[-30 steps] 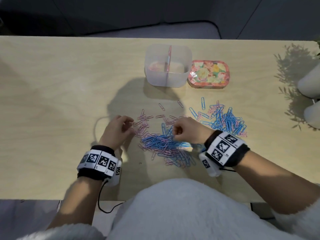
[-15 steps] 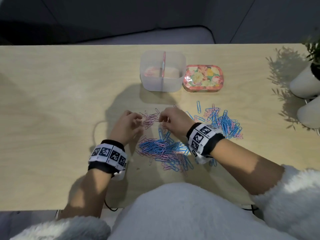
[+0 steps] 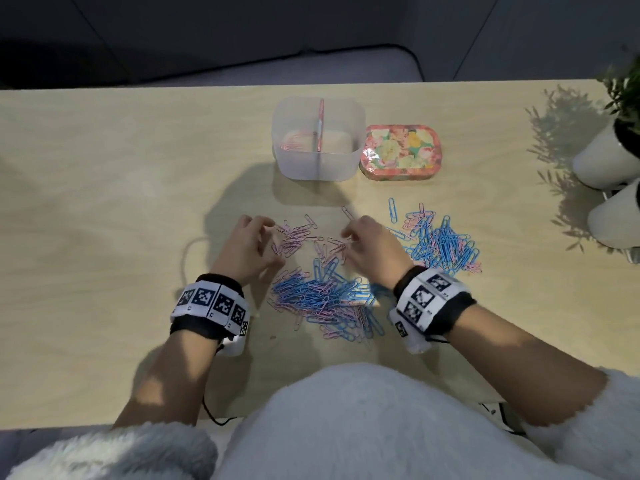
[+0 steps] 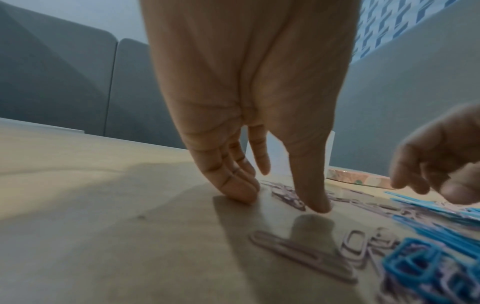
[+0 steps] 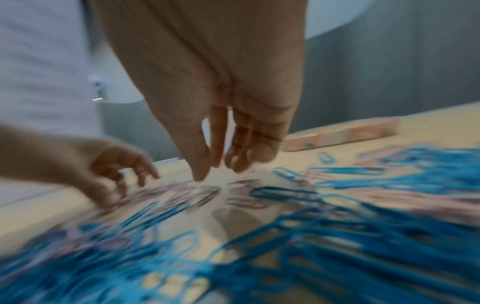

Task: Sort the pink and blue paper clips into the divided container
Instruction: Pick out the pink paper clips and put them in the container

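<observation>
A clear divided container stands at the back of the table, with a few pink clips in its left compartment. A loose group of pink paper clips lies between my hands. My left hand rests its straight fingertips on the table beside them, the thumb near the clips, and holds nothing. My right hand hangs its fingers just over the pink clips; nothing shows between them. A mixed pink and blue pile lies nearer me. A mostly blue pile lies to the right.
A floral tin sits right of the container. Two white plant pots stand at the table's right edge. A black cable runs from my left wrist over the near table edge.
Both hands moved away from my body, off the mixed pile and up to the loose pink clips. The right hand's fingers have loosened from a curl.
</observation>
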Demonstrator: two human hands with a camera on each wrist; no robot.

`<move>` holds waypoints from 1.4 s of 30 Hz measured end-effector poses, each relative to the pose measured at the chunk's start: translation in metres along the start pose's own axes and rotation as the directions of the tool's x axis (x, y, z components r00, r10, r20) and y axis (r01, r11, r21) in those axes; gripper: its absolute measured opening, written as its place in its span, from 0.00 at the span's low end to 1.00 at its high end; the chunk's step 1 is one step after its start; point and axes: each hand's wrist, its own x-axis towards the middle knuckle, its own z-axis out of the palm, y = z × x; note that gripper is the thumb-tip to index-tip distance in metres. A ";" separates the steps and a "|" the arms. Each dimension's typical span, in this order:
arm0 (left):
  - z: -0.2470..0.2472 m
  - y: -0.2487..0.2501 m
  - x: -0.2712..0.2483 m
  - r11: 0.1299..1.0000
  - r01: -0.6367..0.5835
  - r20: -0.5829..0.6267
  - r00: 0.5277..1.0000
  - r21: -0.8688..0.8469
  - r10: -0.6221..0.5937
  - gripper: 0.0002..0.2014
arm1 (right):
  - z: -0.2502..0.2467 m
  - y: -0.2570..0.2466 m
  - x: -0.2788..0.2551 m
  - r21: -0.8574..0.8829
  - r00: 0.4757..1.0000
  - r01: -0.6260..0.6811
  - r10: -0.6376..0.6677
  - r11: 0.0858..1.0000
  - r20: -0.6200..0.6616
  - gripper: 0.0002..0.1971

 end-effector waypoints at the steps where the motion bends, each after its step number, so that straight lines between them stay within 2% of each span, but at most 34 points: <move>1: 0.000 0.001 0.001 1.000 0.014 -0.005 1.000 0.007 -0.014 0.30 | -0.006 0.010 0.002 0.021 0.998 -0.065 0.065 0.998 -0.001 0.14; 4: 0.004 0.010 0.009 1.000 0.006 0.002 1.000 0.020 -0.006 0.26 | -0.015 0.021 0.002 -0.015 0.991 -0.084 0.085 0.996 0.106 0.18; 7: 0.011 0.031 0.021 0.997 -0.065 0.045 0.997 0.044 0.063 0.18 | -0.005 0.010 0.008 0.004 0.996 -0.028 0.027 1.000 0.086 0.10; 10: 0.018 0.052 0.030 0.989 -0.131 0.119 0.985 0.074 0.122 0.16 | -0.001 -0.004 0.023 0.038 0.996 -0.002 -0.001 0.999 0.084 0.06; 12: 0.020 0.054 0.032 0.985 -0.146 0.119 0.984 0.091 0.135 0.16 | -0.007 -0.002 0.028 0.064 0.999 -0.013 0.010 0.998 0.052 0.06; 15: 0.015 0.047 0.027 0.983 -0.144 0.059 0.989 0.116 0.138 0.19 | -0.024 0.015 0.022 0.100 0.996 -0.092 0.093 0.991 -0.009 0.07; 17: 0.018 0.045 0.022 0.968 -0.168 0.014 0.986 0.186 0.168 0.22 | -0.031 0.023 0.011 0.075 0.991 -0.133 0.133 0.988 -0.003 0.06; 19: 0.026 0.050 0.016 0.952 -0.168 -0.033 0.983 0.255 0.182 0.24 | -0.028 0.025 -0.001 0.008 0.991 -0.127 0.127 0.992 0.046 0.04; 21: 0.037 0.054 0.008 0.937 -0.176 -0.031 0.981 0.302 0.194 0.26 | -0.020 0.023 -0.008 -0.048 0.993 -0.094 0.097 0.994 0.072 0.03; 24: 0.047 0.050 -0.001 0.921 -0.185 0.028 0.982 0.343 0.187 0.31 | -0.011 0.014 -0.001 -0.090 0.999 -0.036 0.037 0.995 0.017 0.03; 27: 0.046 0.046 -0.005 0.923 -0.199 0.078 0.980 0.330 0.183 0.38 | -0.009 0.004 0.016 -0.143 0.999 -0.027 0.031 0.989 0.021 0.05; 29: 0.042 0.044 -0.004 0.943 -0.193 0.028 0.981 0.270 0.193 0.39 | -0.012 0.001 0.027 -0.116 0.998 -0.065 0.064 0.991 -0.012 0.06; 32: 0.031 0.041 0.006 0.976 -0.122 -0.073 0.988 0.182 0.137 0.31 | -0.018 0.004 0.040 -0.036 0.995 -0.094 0.092 0.995 -0.039 0.07; 35: 0.028 0.045 0.018 0.971 -0.115 -0.023 0.992 0.210 0.122 0.33 | -0.021 0.003 0.049 -0.105 0.997 -0.051 0.057 0.993 0.050 0.07; 37: 0.031 0.050 0.025 0.963 -0.130 0.005 0.991 0.236 0.133 0.31 | -0.019 -0.001 0.050 -0.078 0.997 -0.018 0.024 0.997 0.074 0.08; 42: 0.027 0.051 0.034 0.981 -0.128 -0.038 0.990 0.148 0.135 0.23 | -0.014 0.000 0.049 0.013 0.995 0.018 -0.019 1.000 0.097 0.11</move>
